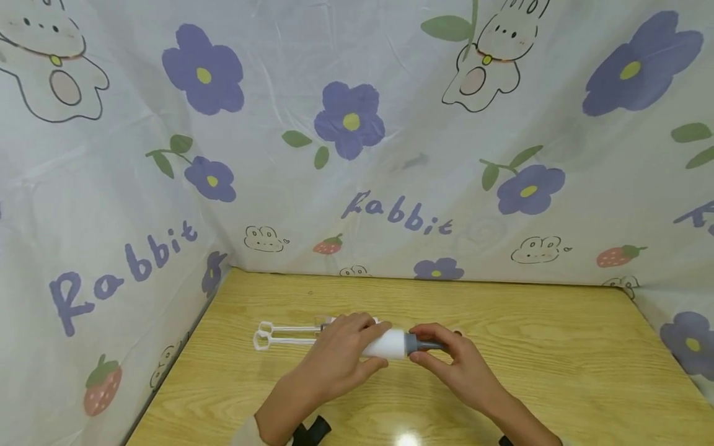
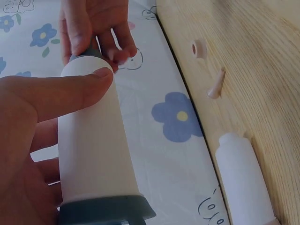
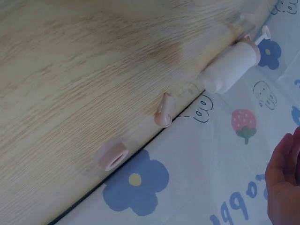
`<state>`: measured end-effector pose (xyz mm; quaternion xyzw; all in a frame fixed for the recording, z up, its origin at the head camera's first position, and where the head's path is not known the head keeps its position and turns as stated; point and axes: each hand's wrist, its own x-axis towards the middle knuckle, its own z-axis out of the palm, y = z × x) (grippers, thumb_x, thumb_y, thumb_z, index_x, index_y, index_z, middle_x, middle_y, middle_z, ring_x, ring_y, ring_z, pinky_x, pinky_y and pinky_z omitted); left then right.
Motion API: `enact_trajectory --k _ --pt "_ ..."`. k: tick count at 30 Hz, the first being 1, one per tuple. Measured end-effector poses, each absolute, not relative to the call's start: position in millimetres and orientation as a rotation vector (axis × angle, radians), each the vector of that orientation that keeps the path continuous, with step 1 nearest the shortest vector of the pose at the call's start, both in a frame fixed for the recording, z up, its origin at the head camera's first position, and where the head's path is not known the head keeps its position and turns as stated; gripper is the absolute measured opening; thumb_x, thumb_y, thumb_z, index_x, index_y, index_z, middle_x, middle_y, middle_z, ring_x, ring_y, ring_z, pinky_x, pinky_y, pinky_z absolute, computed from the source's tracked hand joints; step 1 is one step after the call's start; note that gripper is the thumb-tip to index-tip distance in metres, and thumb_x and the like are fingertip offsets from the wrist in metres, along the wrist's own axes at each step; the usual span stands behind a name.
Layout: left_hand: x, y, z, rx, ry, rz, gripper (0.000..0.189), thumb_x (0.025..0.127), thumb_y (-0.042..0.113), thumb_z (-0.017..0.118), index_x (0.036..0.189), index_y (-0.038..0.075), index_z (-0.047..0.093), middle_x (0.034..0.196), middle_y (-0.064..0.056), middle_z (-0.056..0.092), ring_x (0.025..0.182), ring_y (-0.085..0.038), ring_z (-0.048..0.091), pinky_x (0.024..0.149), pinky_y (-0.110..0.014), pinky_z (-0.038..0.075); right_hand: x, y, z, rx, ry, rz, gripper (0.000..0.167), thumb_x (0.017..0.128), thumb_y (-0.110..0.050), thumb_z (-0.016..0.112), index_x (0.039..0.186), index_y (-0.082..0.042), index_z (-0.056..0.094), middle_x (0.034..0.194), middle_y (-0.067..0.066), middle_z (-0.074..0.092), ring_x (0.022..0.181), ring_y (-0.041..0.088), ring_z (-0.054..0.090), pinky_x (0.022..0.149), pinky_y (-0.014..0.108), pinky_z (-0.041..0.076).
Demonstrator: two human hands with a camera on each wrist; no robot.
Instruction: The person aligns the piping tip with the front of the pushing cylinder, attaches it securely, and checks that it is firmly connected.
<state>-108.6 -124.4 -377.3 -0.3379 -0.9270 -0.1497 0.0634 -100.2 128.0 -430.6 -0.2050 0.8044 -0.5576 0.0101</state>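
Note:
A white-barrelled icing syringe (image 1: pixel 392 344) with dark grey end parts lies level between both hands. My left hand (image 1: pixel 334 356) grips its barrel, the thumb along the side in the left wrist view. My right hand (image 1: pixel 460 359) pinches the grey nozzle end (image 1: pixel 413 344) between thumb and fingers. At the barrel's other end shows a grey collar (image 2: pixel 105 210). A white plunger rod with a ring handle (image 1: pixel 261 340) sticks out to the left. Behind my left hand a second white syringe (image 3: pixel 232 68) with pink parts lies on the table, mostly hidden in the head view.
A pink ring cap (image 3: pixel 111 153) and a pink cone nozzle (image 3: pixel 163 111) lie loose on the wooden table (image 1: pixel 558 347), near its back edge. Behind stands a printed cloth (image 1: pixel 390 167) with flowers and rabbits, and it also closes both sides. Black gear (image 1: pixel 312 432) shows by the left wrist.

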Motion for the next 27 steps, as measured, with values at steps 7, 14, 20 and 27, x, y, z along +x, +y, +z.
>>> enact_trajectory --k 7,14,20,27 --pt "-111 -124 -376 -1.034 -2.819 -0.475 0.053 0.091 0.04 0.079 0.138 0.018 0.067 0.111 0.002 0.068 0.093 -0.011 0.06 0.082 -0.032 0.052 -99 126 -435 -0.744 2.721 -1.68 0.035 0.094 -0.024 0.076 0.127 -0.028 0.067 0.123 -0.008 0.072 0.107 0.006 0.069 0.091 0.032 0.06" --pt "-112 -123 -373 -1.03 -2.862 -0.501 0.052 0.092 0.04 0.077 0.138 0.019 0.066 0.116 0.002 0.07 0.098 -0.014 0.063 0.084 -0.034 0.054 -96 124 -437 -0.734 2.821 -1.643 0.037 0.092 -0.022 0.077 0.129 -0.025 0.069 0.124 -0.008 0.074 0.107 0.005 0.07 0.092 0.038 0.058" --pt "-111 -121 -372 -1.07 -2.846 -0.506 0.053 0.093 0.039 0.077 0.14 0.017 0.065 0.116 0.001 0.069 0.099 -0.013 0.063 0.087 -0.034 0.054 -100 130 -432 -0.659 2.709 -1.66 0.017 0.099 -0.023 0.07 0.115 -0.02 0.077 0.106 -0.002 0.079 0.09 0.004 0.071 0.079 0.028 0.058" --pt "-111 -119 -374 -1.096 -2.843 -0.52 0.053 0.093 0.04 0.076 0.14 0.018 0.065 0.115 0.002 0.069 0.099 -0.012 0.062 0.086 -0.033 0.053 -101 135 -424 -0.641 2.619 -1.541 0.027 0.106 -0.029 0.059 0.127 -0.017 0.071 0.106 -0.001 0.078 0.096 0.012 0.071 0.072 0.026 0.055"
